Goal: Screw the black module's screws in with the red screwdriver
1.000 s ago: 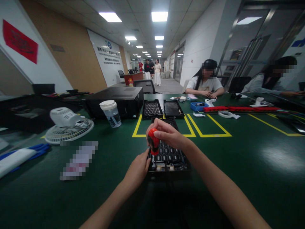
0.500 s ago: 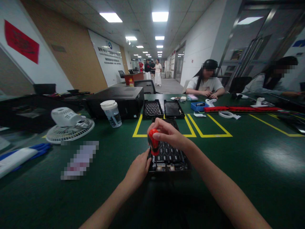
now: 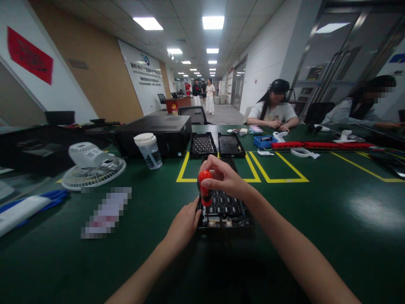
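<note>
Gripping the screwdriver [image 3: 205, 188] by its red handle, the right hand [image 3: 227, 179] hovered over the near left part of the case [image 3: 232, 209], its fingers [image 3: 217, 172] clenched round the handle's top. The tool stood about upright, its shaft pointing down at the near left corner of the case. That black case lay flat on the green bench [image 3: 316, 219], in the middle of the scene, its far end reaching into a yellow-lined box [image 3: 182, 169].

The left hand [image 3: 183, 224] rested on the bench against the case's near left edge, just beside the shaft. Its fingers were curled toward the tip, but I could not tell whether they pinched anything.

Beyond the case, two black trays [image 3: 202, 145] sat side by side. To their left stood a large black box [image 3: 158, 131] with a capped cup [image 3: 148, 150] in front of it. A white fan [image 3: 92, 166] lay further left, and a blue and white bundle [image 3: 25, 207] lay at the near left edge.

On the far right were a blue bin [image 3: 264, 140] and a long red strip [image 3: 316, 145]. Two people sat at the far side of the bench, one [image 3: 272, 113] behind the bin and the other [image 3: 356, 110] further right.
</note>
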`<state>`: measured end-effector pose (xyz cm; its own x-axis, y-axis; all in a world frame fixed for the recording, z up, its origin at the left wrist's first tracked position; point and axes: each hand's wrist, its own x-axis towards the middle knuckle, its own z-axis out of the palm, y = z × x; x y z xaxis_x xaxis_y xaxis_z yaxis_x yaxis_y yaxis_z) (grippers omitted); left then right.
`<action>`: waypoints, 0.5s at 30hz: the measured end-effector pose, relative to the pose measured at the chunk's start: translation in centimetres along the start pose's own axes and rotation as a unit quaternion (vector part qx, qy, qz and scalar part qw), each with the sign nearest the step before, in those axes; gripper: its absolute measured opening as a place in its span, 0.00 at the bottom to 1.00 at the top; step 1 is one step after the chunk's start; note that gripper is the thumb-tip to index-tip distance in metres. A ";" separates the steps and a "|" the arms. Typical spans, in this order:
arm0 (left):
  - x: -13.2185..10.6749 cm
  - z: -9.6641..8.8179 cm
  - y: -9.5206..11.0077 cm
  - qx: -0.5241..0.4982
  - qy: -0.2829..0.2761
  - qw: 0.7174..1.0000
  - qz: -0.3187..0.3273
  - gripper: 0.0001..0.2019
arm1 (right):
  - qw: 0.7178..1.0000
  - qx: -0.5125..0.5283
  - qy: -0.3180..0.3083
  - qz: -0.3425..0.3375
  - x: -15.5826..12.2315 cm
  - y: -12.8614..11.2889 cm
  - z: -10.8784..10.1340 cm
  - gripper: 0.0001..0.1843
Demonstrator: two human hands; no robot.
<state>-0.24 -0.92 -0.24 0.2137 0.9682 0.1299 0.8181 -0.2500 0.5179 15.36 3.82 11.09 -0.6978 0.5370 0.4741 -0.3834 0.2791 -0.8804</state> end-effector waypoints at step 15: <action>0.1 0.0 0.1 0.003 0.004 1.000 -0.001 0.17 | 0.999 -0.020 0.012 0.033 -0.2 -0.2 0.4 0.17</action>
<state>-0.17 -0.88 -0.23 0.2085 0.9687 0.1351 0.8217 -0.2484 0.5129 15.36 3.37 11.15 -0.7066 0.5736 0.4144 -0.3112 0.2740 -0.9100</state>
